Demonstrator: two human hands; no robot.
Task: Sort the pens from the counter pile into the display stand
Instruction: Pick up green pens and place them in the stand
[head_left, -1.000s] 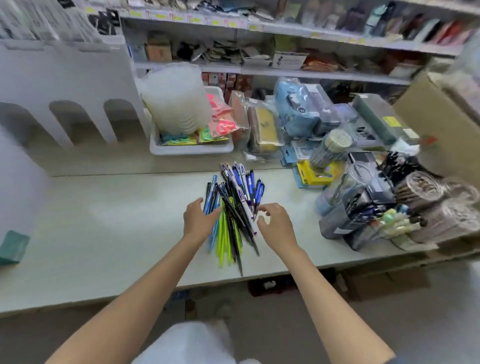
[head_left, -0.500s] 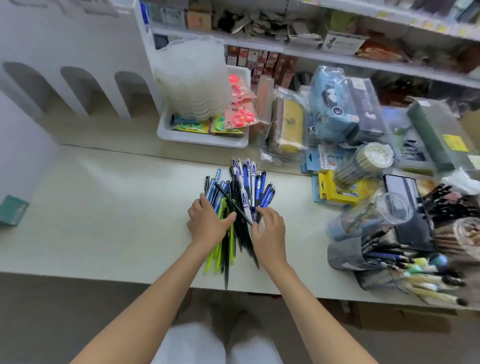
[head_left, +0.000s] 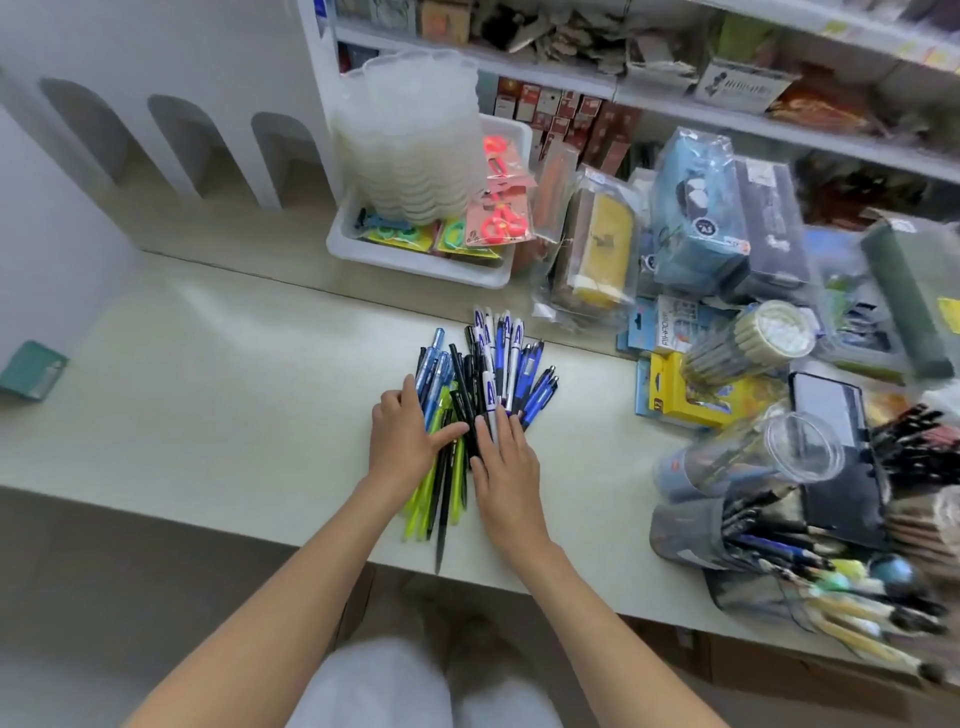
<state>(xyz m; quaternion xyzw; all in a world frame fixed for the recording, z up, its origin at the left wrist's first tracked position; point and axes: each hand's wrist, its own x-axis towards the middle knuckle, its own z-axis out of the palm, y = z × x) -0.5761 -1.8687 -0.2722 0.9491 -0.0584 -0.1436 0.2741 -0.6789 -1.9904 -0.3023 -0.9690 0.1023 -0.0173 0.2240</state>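
I press my left hand (head_left: 402, 441) and right hand (head_left: 506, 457), fingers flat and extended, onto the pen pile (head_left: 478, 400) at frame centre on the counter (head_left: 208, 395), apparently to gather it for sorting.

The bare left hand (head_left: 405, 441) lies palm down with straight fingers, its thumb stretched toward the bare right hand (head_left: 506, 465), which lies flat just beside it. Both forearms (head_left: 291, 587) reach forward, converging.
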